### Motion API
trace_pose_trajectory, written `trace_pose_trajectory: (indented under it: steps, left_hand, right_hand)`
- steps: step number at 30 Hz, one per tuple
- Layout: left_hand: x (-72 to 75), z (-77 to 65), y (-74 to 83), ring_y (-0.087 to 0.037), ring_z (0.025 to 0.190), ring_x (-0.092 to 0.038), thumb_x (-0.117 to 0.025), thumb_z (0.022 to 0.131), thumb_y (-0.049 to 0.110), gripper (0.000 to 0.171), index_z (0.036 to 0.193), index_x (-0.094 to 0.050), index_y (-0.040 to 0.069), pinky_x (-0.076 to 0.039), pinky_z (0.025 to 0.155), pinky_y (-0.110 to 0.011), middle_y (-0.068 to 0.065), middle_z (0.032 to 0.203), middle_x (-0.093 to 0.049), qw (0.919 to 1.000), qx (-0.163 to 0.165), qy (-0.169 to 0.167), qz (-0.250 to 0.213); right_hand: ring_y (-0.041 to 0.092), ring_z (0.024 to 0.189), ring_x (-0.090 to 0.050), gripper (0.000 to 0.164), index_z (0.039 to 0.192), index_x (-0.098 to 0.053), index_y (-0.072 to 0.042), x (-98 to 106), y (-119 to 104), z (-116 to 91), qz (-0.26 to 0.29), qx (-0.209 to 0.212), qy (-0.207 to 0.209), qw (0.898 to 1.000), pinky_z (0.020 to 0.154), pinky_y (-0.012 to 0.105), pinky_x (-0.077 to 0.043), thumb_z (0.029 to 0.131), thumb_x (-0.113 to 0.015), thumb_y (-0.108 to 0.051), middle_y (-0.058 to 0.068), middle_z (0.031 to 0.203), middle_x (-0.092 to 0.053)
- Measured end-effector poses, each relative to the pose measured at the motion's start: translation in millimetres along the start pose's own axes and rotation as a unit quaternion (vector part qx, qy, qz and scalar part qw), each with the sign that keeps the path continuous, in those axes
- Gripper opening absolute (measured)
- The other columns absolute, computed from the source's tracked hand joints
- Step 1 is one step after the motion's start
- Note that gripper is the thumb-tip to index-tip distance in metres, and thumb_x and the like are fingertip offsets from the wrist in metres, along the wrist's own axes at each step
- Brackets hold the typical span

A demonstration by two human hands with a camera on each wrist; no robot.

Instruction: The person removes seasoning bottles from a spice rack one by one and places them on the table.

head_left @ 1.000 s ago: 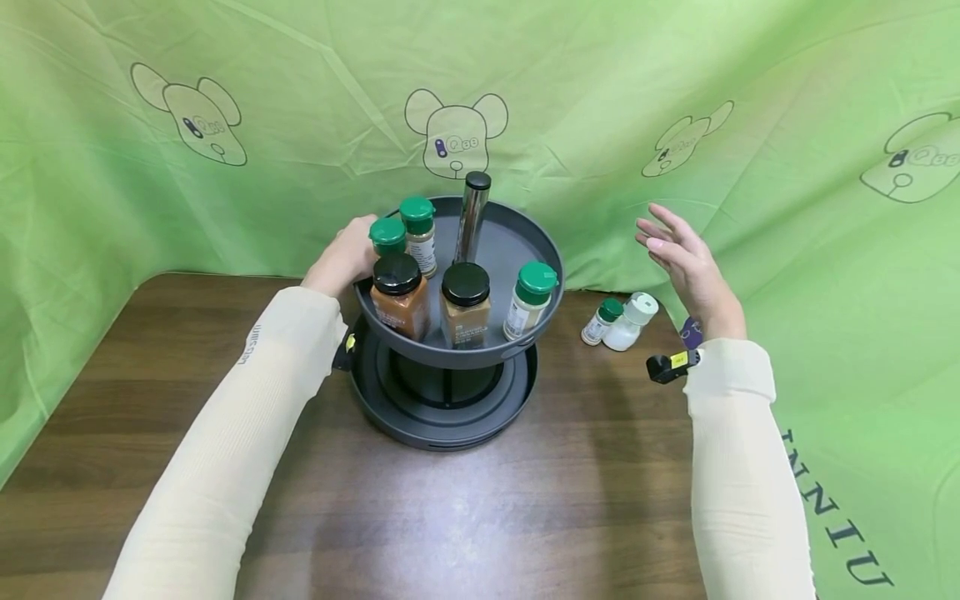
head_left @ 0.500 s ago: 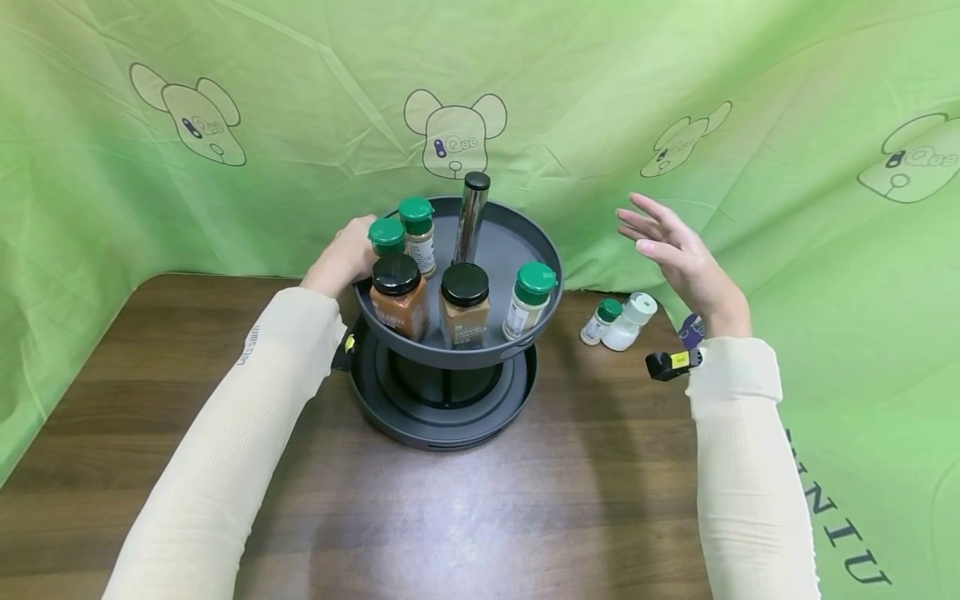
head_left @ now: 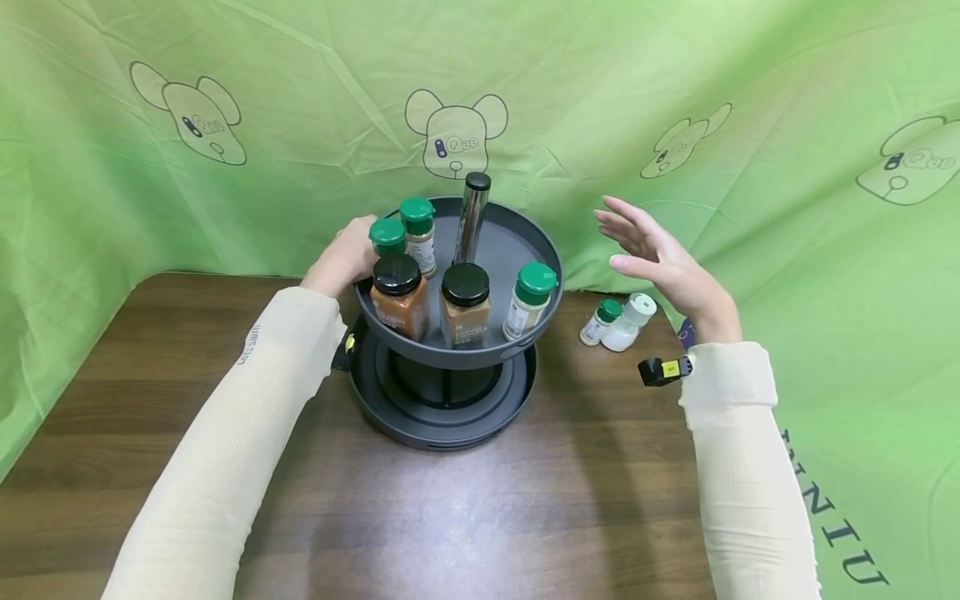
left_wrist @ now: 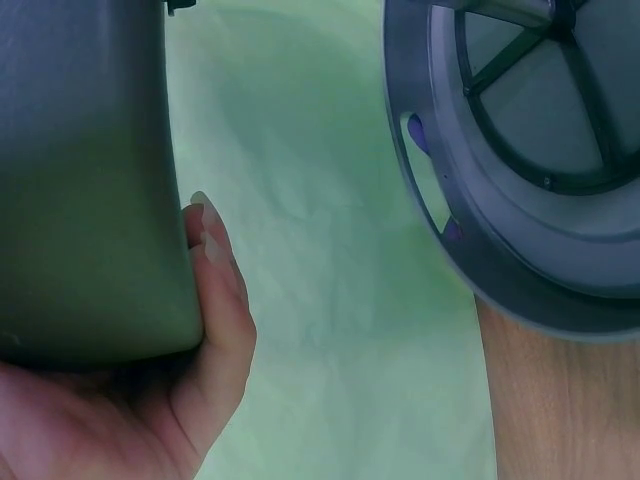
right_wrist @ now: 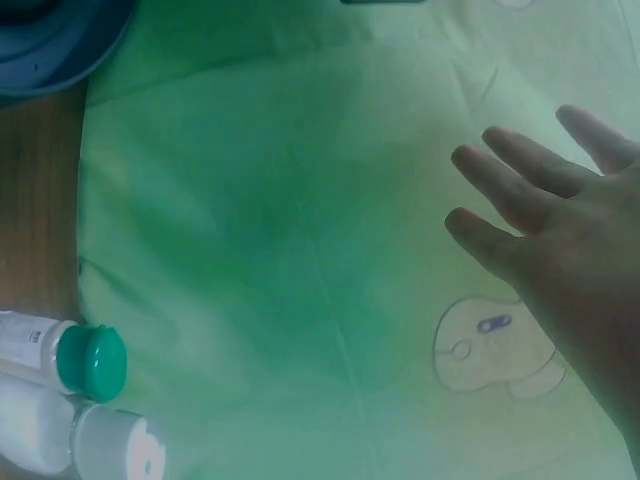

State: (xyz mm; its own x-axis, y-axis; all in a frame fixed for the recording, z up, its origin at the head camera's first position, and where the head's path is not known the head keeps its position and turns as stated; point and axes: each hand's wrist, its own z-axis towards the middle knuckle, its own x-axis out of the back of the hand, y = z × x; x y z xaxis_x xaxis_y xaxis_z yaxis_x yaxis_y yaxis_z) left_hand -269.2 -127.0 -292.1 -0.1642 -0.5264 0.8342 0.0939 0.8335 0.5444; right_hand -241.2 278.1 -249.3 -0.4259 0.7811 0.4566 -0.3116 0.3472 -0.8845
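A dark grey two-tier spice rack [head_left: 453, 437] stands on the table, with several spice jars on its upper tray [head_left: 525, 225]. My left hand [head_left: 345, 256] grips the left edge of that upper tray; part of it is hidden behind the tray and a green-capped jar [head_left: 387, 236]. In the left wrist view, the fingers [left_wrist: 222, 320] bend round the tray's edge. My right hand [head_left: 667, 271] is in the air right of the rack, holding nothing, with fingers apart. Below it, a small green-capped jar [head_left: 600, 323] and a white-capped jar [head_left: 630, 322] stand side by side.
Two black-capped jars, one orange-brown [head_left: 400, 308] and one tan [head_left: 465, 312], share the upper tray with other green-capped jars. A metal post [head_left: 472, 221] rises from its middle. Green cloth [head_left: 300, 167] hangs behind and beside the wooden table [head_left: 375, 533].
My right hand has moved left toward the rack, its thumb and fingers spreading wider apart. The left hand, the rack and the jars look the same.
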Motion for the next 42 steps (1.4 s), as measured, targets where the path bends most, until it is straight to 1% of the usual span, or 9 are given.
trace_pose_trajectory:
  steps: [3,5,8,12,24,27,33,36,42]
  left_hand:
    - [0.3,-0.1,0.4,-0.044,0.118,-0.052,-0.044,0.097,0.015,0.032,0.119,-0.049,-0.007,-0.043,0.105,-0.056,-0.028,0.125,-0.052,1.0,-0.001,-0.002,0.006]
    - [0.3,-0.2,0.5,-0.045,0.118,-0.052,-0.042,0.097,0.012,0.031,0.119,-0.048,-0.008,-0.043,0.105,-0.056,-0.029,0.124,-0.052,0.9999,0.0,-0.003,0.01]
    - [-0.1,-0.8,0.6,-0.043,0.115,-0.052,-0.042,0.097,0.012,0.029,0.118,-0.048,-0.007,-0.043,0.103,-0.056,-0.028,0.123,-0.052,1.0,0.004,-0.001,0.003]
    - [-0.5,-1.2,0.6,-0.042,0.113,-0.052,-0.042,0.097,0.012,0.028,0.118,-0.048,-0.006,-0.044,0.103,-0.056,-0.027,0.122,-0.052,1.0,0.007,0.001,-0.001]
    - [-0.9,-2.0,0.3,-0.043,0.113,-0.052,-0.042,0.096,0.01,0.028,0.118,-0.048,-0.006,-0.044,0.102,-0.056,-0.028,0.123,-0.052,1.0,0.005,0.004,-0.003]
    - [-0.5,-2.6,0.7,-0.044,0.115,-0.052,-0.043,0.096,0.01,0.03,0.119,-0.048,-0.007,-0.043,0.104,-0.057,-0.028,0.125,-0.052,1.0,0.004,0.004,0.0]
    - [-2.3,-1.8,0.8,-0.041,0.108,-0.052,-0.039,0.095,0.004,0.025,0.116,-0.049,-0.006,-0.045,0.1,-0.055,-0.027,0.12,-0.052,1.0,0.005,0.006,-0.006]
    - [-3.5,-1.4,1.0,-0.038,0.102,-0.05,-0.038,0.095,0.003,0.021,0.112,-0.048,-0.004,-0.045,0.096,-0.054,-0.024,0.115,-0.052,0.9998,0.011,0.006,-0.017]
    - [-3.3,-1.8,1.2,-0.038,0.105,-0.05,-0.038,0.096,0.005,0.022,0.112,-0.048,-0.003,-0.045,0.098,-0.054,-0.024,0.117,-0.052,0.9997,0.014,-0.001,-0.021]
  right_hand:
    - [0.027,0.153,-0.016,0.077,0.158,-0.017,-0.021,-4,-4,2,-0.005,0.008,-0.011,1.0,0.104,0.009,-0.033,0.095,-0.057,-0.005,0.006,0.164,-0.024]
    - [0.026,0.153,-0.015,0.082,0.158,-0.016,-0.022,-7,-6,4,-0.017,0.01,-0.017,1.0,0.11,0.012,-0.03,0.092,-0.061,-0.003,0.006,0.164,-0.023]
    - [0.023,0.154,-0.016,0.089,0.158,-0.017,-0.024,-11,-10,6,-0.047,0.004,-0.025,0.999,0.122,0.031,-0.02,0.088,-0.066,-0.002,0.004,0.164,-0.022]
    - [0.019,0.153,-0.017,0.096,0.158,-0.017,-0.027,-18,-19,9,-0.099,0.007,-0.037,0.994,0.123,0.053,-0.011,0.084,-0.073,-0.004,0.0,0.164,-0.022]
    - [0.013,0.152,-0.016,0.109,0.156,-0.014,-0.04,-46,-52,11,-0.25,0.011,-0.063,0.966,0.121,0.055,-0.02,0.075,-0.086,-0.03,-0.014,0.163,-0.016]
    - [0.013,0.152,-0.018,0.111,0.156,-0.015,-0.038,-55,-58,12,-0.27,0.028,-0.07,0.96,0.122,0.052,-0.021,0.073,-0.088,-0.034,-0.012,0.163,-0.018]
    - [0.022,0.153,-0.016,0.108,0.157,-0.024,-0.025,-71,-66,14,-0.338,0.07,-0.084,0.935,0.121,0.055,-0.022,0.071,-0.088,-0.042,0.001,0.165,-0.017]
    - [0.025,0.153,-0.015,0.104,0.156,-0.028,-0.025,-77,-66,14,-0.364,0.084,-0.086,0.923,0.12,0.057,-0.021,0.072,-0.087,-0.044,0.004,0.166,-0.015]
    - [0.027,0.149,-0.027,0.087,0.15,-0.04,-0.02,-90,-63,12,-0.414,0.144,-0.073,0.896,0.119,0.052,-0.029,0.077,-0.081,-0.044,0.007,0.161,-0.03]
